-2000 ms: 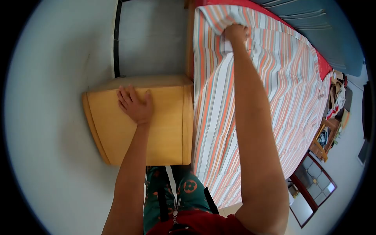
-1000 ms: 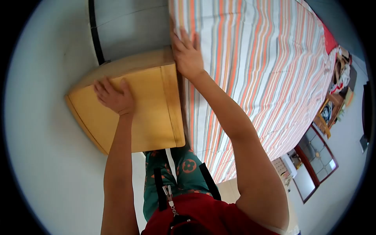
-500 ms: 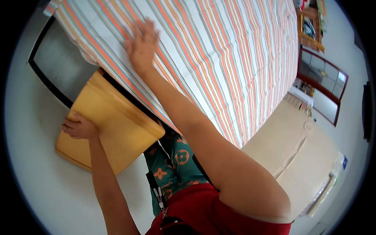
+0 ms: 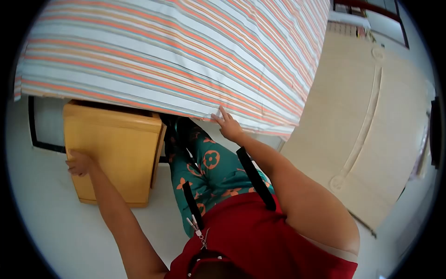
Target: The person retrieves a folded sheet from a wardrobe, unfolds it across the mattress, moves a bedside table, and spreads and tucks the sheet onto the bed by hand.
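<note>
My left hand [image 4: 80,163] rests on the far left edge of a yellow wooden cabinet [image 4: 114,149], its fingers bent over that edge and apart. Beside the cabinet's top side lies a striped sheet [image 4: 162,56] in orange, white and grey, spread over a bed. My right hand [image 4: 227,124] touches the edge of this sheet, fingers spread, near my legs. No object shows inside either hand. The cabinet stands to the left of my green trousers, close against the bed's side.
A large beige wardrobe or panel [image 4: 353,107] with a long curved trim stands at the right. A black-framed grey panel [image 4: 49,121] is at the left, behind the cabinet. A dark-framed mirror or window [image 4: 385,23] shows at the top right.
The view has swung round toward the beige panel. My right hand has moved from the sheet's far part along to its near edge. My left hand has stayed on the cabinet, shifting to its edge.
</note>
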Demonstrator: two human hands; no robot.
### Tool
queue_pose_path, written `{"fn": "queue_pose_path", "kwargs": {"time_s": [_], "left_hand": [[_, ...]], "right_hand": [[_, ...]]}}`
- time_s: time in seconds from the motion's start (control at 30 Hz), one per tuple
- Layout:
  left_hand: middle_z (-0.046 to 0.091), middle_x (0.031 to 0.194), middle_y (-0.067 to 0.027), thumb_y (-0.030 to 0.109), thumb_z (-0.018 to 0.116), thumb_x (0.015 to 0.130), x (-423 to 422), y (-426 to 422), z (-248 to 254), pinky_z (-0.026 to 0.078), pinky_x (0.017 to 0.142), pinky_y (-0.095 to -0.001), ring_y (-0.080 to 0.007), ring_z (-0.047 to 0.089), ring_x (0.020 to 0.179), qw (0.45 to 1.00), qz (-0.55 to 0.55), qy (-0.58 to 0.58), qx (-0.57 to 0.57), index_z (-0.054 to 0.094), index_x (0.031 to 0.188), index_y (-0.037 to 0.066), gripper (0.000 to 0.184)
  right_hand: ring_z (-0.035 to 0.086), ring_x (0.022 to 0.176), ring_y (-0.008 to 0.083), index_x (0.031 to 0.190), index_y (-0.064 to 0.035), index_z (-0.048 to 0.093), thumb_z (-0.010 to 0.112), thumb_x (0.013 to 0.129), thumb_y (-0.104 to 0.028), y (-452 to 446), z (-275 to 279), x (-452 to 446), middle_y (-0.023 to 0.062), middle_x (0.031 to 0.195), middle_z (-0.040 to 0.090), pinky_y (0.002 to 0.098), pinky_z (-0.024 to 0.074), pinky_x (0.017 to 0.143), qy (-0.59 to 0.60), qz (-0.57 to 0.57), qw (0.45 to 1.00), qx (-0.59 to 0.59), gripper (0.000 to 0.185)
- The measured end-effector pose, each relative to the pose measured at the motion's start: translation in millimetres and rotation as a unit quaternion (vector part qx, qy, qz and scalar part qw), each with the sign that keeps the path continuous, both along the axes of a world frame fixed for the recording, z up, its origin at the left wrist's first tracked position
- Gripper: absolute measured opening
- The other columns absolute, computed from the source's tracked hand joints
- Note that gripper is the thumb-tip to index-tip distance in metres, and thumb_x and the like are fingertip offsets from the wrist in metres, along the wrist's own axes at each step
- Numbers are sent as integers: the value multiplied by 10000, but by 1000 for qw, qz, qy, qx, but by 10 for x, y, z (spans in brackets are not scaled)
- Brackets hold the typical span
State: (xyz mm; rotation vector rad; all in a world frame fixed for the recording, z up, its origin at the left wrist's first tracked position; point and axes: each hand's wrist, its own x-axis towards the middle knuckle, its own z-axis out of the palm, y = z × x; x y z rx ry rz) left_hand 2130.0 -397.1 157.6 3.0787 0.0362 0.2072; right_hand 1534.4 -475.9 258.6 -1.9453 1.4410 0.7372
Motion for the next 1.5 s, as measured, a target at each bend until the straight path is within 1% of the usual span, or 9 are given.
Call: {"fn": "queue_pose_path", "kwargs": {"time_s": [0.2,0.4,0.63,0.8,1.03,1.1,1.2,1.3,1.5], "left_hand": [[256,1409,-236,608,440,846,-203,157,418,264,1044,-484,-392,285,1276,959,-158,152,-179,359,1332,2,781],[292,1388,-283,436,504,874,-1027,305,430,221,1077,-469,-417,244,1304,826,-555,75,60,320,1357,-27,694],[465,1255,-241,220,612,773,-2983,-225,1083,292,1046,-448,-408,362,1228,792,-555,255,-13,482,1195,-7,496],[369,1351,-228,226,705,693,-4315,-748,720,305,1011,-484,-399,301,1287,621,-745,240,-37,460,1280,85,651],[270,1421,-231,404,747,643,-6288,-1190,295,153,1081,-569,-420,141,1348,541,-775,314,89,305,1398,119,921],[290,1403,-252,465,722,656,-6482,-1160,130,100,1088,-564,-439,126,1346,544,-769,279,188,285,1401,71,949],[285,1397,-283,525,710,645,-6410,-1253,167,128,1062,-581,-478,152,1319,501,-775,269,277,117,1405,-59,1127],[116,1443,-320,498,769,591,-6269,-1197,209,170,1069,-541,-503,133,1320,567,-732,284,248,81,1447,63,1181],[-14,1457,-310,447,781,616,-6616,-1380,492,225,1062,-532,-497,136,1324,591,-671,318,316,31,1457,147,1166]], "right_hand": [[365,1256,347,1322,-197,420,552,778,-75,-295,-84,344,160,1430,271,495,357,963,-104,-30,976,-187,573],[253,1339,346,1349,-276,387,465,816,-54,-49,115,-559,96,1488,199,530,385,953,22,-179,980,-88,583],[301,1308,331,1329,-27,378,600,784,-176,851,-269,-2543,165,1380,374,419,300,1050,-48,-192,976,-95,606],[494,1125,332,1253,55,428,528,807,-87,1856,-1014,-3711,229,1252,485,416,398,947,98,-524,791,-300,479],[512,990,281,1304,-102,350,481,899,-266,2467,-968,-5189,128,1273,402,440,500,755,-222,-912,263,-220,456],[542,769,215,1115,-111,512,546,863,-262,3097,-1642,-5650,70,894,554,380,480,600,-205,-917,177,-294,295],[534,740,230,1062,-58,546,546,836,-236,3045,-2054,-5942,74,882,555,360,469,563,-192,-795,255,-516,287],[490,525,158,908,13,561,636,814,-262,2584,-1607,-5813,67,717,549,324,408,446,-162,-906,126,-370,301],[528,579,193,768,-8,517,645,835,-287,2450,-1299,-5887,92,680,546,357,435,515,-8,-884,304,-357,315]]}}
